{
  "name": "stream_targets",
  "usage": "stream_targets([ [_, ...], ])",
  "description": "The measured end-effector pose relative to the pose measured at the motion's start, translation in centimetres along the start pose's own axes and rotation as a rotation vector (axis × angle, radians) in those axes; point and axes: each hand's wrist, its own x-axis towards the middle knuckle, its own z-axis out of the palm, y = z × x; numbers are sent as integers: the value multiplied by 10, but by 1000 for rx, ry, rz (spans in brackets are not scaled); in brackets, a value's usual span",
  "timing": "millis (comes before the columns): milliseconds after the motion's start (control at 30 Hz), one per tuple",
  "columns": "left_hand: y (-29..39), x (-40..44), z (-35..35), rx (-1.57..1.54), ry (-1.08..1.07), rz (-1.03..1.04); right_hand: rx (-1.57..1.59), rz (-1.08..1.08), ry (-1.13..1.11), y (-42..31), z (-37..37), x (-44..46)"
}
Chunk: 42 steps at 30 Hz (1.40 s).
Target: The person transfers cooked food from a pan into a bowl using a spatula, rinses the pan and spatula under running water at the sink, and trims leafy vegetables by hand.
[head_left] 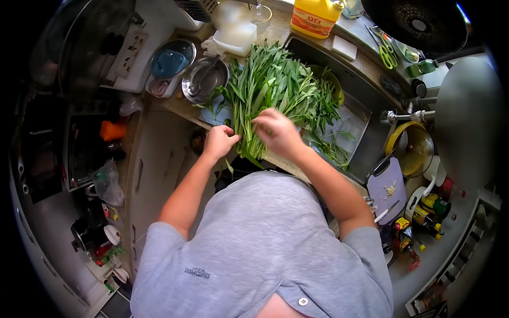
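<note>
A large heap of water spinach [265, 79], with long green stems and narrow leaves, lies across the counter edge and partly over the sink. At the near left end of its stems, my left hand [219, 142] is closed, thumb and forefinger pinching stems. My right hand [277, 133] is over the stem ends, fingers bent together and slightly blurred. What it grips, if anything, is hidden. Loose leaves hang below the counter edge between my hands. Part of a blue board or tray [216, 112] shows beneath the greens.
Left of the greens are a metal bowl [204, 79] and a blue-lidded container [170, 62]. The steel sink [366, 114] is to the right, with a faucet [405, 116]. Farther right are a yellow pan [411, 148], a purple cutting board [386, 188] and sauce bottles [424, 217]. A yellow jug [316, 17] stands behind.
</note>
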Motion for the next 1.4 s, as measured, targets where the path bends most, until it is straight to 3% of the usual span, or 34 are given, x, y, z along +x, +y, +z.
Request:
stream_targets([
  [67,-3,2,0,-73,-61,-7,123,-48,-218,-12,16,0],
  [133,-16,7,6,-433,-86,-59,48,-53,-320,-4,32,-3],
  [267,-20,13,7,-670,-88,-187,-128,-23,-339,11,42,-5],
  [333,-24,15,3,-735,-185,-293,-119,-8,-318,10,41,-7],
  [467,-6,0,-12,-768,-75,-159,-93,26,-297,13,42,-8],
  [533,16,-17,-42,-317,112,76,-29,48,-264,15,42,-7],
  [633,56,-43,-92,-24,239,311,109,83,-77,-1,24,12],
  [733,106,-71,-140,102,264,474,-110,-299,419,-41,-1,58],
  [867,164,-101,-194,158,197,589,-183,-581,404,-42,-23,93],
  [933,163,-88,-205,-125,368,667,235,-207,228,-53,-38,93],
  [967,167,-83,-212,-299,465,656,526,191,92,-60,-46,89],
  [1000,165,-73,-215,-465,567,639,569,288,51,-67,-61,91],
  [1067,151,-55,-218,-1028,315,598,877,446,-63,-78,-88,86],
  [1133,154,-38,-188,-829,190,654,912,486,-122,-78,-98,78],
  [1167,163,-32,-170,-796,116,557,951,532,-202,-78,-100,74],
  [1267,182,-23,-133,-947,-200,455,987,601,-343,-73,-101,58],
  [1400,184,-8,-115,-950,-271,442,1082,680,-279,-65,-102,37],
])
